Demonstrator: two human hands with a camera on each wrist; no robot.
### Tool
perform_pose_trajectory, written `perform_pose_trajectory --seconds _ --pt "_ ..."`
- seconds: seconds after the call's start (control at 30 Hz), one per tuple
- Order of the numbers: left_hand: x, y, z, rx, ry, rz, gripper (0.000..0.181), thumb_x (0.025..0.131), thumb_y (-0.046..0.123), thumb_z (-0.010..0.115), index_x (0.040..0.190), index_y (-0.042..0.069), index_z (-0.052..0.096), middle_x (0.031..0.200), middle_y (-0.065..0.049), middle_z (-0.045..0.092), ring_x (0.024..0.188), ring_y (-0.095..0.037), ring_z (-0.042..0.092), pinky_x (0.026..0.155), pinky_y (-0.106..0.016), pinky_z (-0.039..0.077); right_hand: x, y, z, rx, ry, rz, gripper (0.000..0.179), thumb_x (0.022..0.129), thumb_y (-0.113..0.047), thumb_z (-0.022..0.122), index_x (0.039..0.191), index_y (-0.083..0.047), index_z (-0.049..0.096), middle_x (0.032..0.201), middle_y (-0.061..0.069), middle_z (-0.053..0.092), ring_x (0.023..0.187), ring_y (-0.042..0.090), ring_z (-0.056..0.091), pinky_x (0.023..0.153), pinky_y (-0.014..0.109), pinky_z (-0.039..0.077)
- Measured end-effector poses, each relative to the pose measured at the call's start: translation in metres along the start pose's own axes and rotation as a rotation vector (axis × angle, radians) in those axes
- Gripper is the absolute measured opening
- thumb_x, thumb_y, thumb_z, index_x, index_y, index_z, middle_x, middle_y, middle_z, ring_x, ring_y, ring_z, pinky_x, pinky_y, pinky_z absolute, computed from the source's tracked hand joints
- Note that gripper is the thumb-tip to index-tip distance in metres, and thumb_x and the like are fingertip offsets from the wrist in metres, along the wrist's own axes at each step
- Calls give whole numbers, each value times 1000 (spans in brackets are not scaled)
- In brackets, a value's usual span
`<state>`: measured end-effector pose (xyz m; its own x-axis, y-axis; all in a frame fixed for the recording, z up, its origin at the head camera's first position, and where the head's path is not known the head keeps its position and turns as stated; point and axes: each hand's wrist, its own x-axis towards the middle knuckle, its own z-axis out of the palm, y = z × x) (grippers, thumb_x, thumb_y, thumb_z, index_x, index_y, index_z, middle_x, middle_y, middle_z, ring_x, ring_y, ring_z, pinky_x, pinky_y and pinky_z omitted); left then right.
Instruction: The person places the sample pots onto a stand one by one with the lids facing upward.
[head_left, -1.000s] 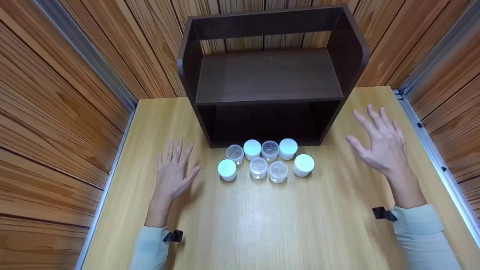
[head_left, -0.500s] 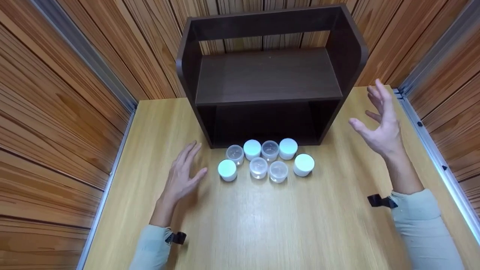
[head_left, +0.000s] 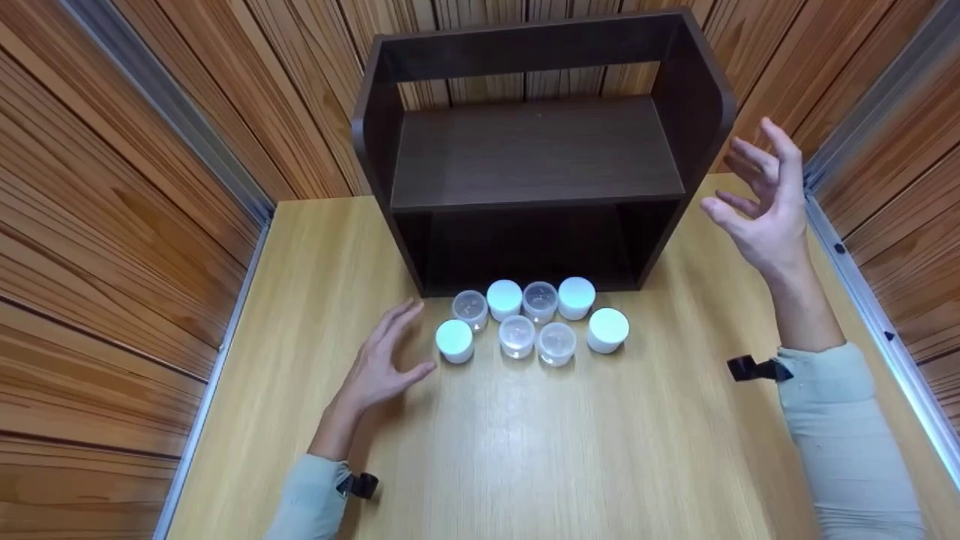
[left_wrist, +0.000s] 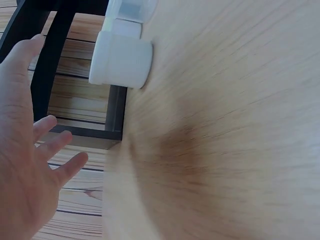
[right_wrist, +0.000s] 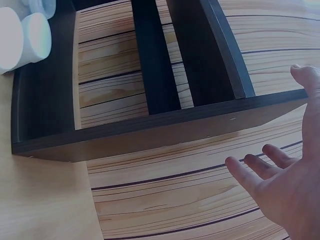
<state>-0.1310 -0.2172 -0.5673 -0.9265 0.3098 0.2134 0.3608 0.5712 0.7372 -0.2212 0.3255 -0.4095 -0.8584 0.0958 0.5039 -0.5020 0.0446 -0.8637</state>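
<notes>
My left hand (head_left: pixel 382 364) hovers over the table, just left of the nearest white-lidded jar (head_left: pixel 454 340); thumb and fingers are spread apart and hold nothing. In the left wrist view that white jar (left_wrist: pixel 121 60) stands beyond the fingers, not touched. My right hand (head_left: pixel 772 202) is raised beside the right side of the dark shelf (head_left: pixel 540 150), its fingers loosely bent around nothing. Several small jars stand in two rows before the shelf: some with white lids, such as the right one (head_left: pixel 607 330), others clear, such as the front clear jar (head_left: pixel 556 343).
The dark two-level shelf stands against the wood-panelled back wall (head_left: pixel 315 90). Its lower opening (head_left: pixel 525 244) faces the jars. Metal rails (head_left: pixel 885 337) run along the table's sides. Pale wooden table surface (head_left: pixel 510 450) extends in front of the jars.
My left hand has moved right, closer to the left white jar. The right hand has lifted and moved up beside the shelf, its fingers bending. Jars and shelf have stayed put.
</notes>
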Motion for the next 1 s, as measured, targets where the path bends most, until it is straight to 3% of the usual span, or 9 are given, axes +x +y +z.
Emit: perform_pose_trajectory --seconds 0.1,0.23,0.47,0.57,0.8,1.0 --pt "-1 -3 4 -66 -14 5 94 90 26 95 171 16 48 178 -24 42 166 -49 42 132 -75 38 8 1 3 51 -10 2 100 87 7 84 173 -16 39 165 19 56 157 37 56 117 36 62" --pt "-2 -4 11 -126 -31 -21 93 90 25 96 170 20 49 178 -23 42 167 -48 41 132 -73 41 15 1 9 75 -32 -26 101 87 7 83 174 -15 36 164 18 56 152 37 58 104 23 65" --pt "-6 -7 20 -218 -39 -66 88 88 11 96 164 5 52 176 -24 44 162 -47 48 121 -63 57 18 4 15 89 -53 -26 97 89 10 81 173 -15 39 160 17 61 141 28 66 98 20 66" --pt "-8 -7 23 -260 -45 -84 84 90 6 94 163 4 53 176 -24 44 160 -47 52 119 -61 58 19 6 17 107 -64 -16 97 89 11 80 173 -15 39 157 16 65 139 27 68 98 21 66" --pt "-10 -6 30 -273 -56 -92 71 93 3 90 157 16 62 171 -18 50 155 -48 56 118 -61 59 25 6 21 159 -60 -40 92 90 14 78 170 -13 42 153 13 68 139 29 67 97 22 67" --pt "-9 -6 34 -268 -60 -89 64 94 -3 86 152 17 67 165 -16 56 152 -46 61 117 -57 60 27 3 25 129 -45 -58 81 92 15 78 163 -12 50 148 13 72 132 27 69 93 22 68"
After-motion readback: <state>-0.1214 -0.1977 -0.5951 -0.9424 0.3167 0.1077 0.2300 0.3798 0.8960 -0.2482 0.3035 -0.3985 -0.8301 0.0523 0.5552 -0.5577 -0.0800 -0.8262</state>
